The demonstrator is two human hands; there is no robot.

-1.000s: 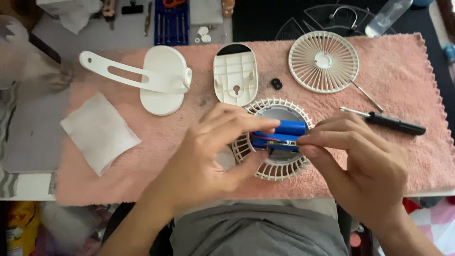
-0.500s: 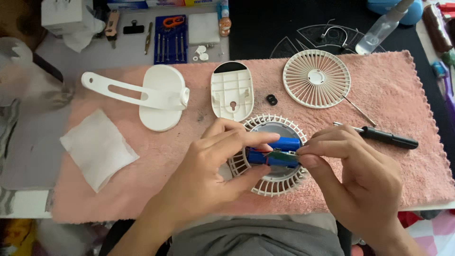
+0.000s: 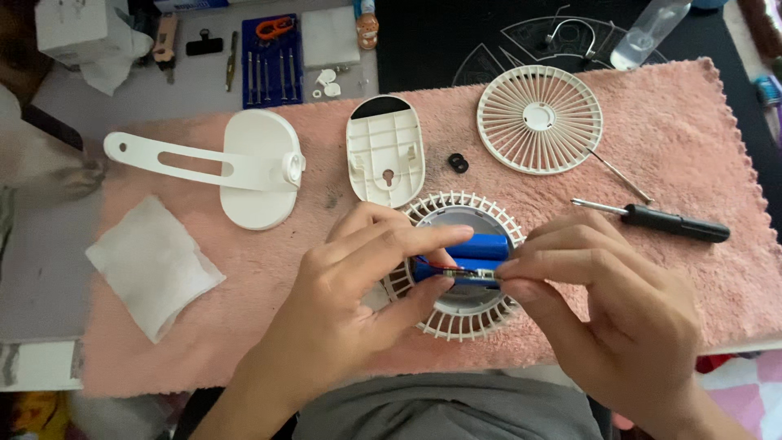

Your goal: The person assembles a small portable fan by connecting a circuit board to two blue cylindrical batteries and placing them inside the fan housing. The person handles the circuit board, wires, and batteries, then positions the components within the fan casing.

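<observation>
- Head view looks down on a pink towel (image 3: pixel 700 130) spread over a work surface, with both hands meeting over a white round fan housing (image 3: pixel 460 326) near the towel's front edge.
- Left hand (image 3: pixel 342 318) has its fingers curled and pinched on the left end of a blue battery pack (image 3: pixel 476 247), forefinger stretched along the top, thumb underneath.
- Right hand (image 3: pixel 627 318) pinches closed on the pack's right end, fingertips touching a small board at its lower edge; red and black wires run along the pack's lower side.
- Battery pack lies across the housing's middle, inside the ring of ribs, level with it.
- Behind the housing, just apart from its rim, stands an oval white back cover (image 3: pixel 385 159), inner side up; a small black ring (image 3: pixel 458 163) lies beside it.
- To the left, the white stand base (image 3: pixel 244 167) with its long arm reaches toward the towel's left edge; a folded white cloth (image 3: pixel 151 265) lies in front of it.
- To the right rear sits the round fan grille (image 3: pixel 539 120); a black-handled screwdriver (image 3: pixel 672 222) lies near the right hand, with bare towel between it and the right edge.
- Bare towel lies between the cloth and the left hand.
- Beyond the towel's back edge rests a blue tray of small screwdrivers (image 3: pixel 273 65).
</observation>
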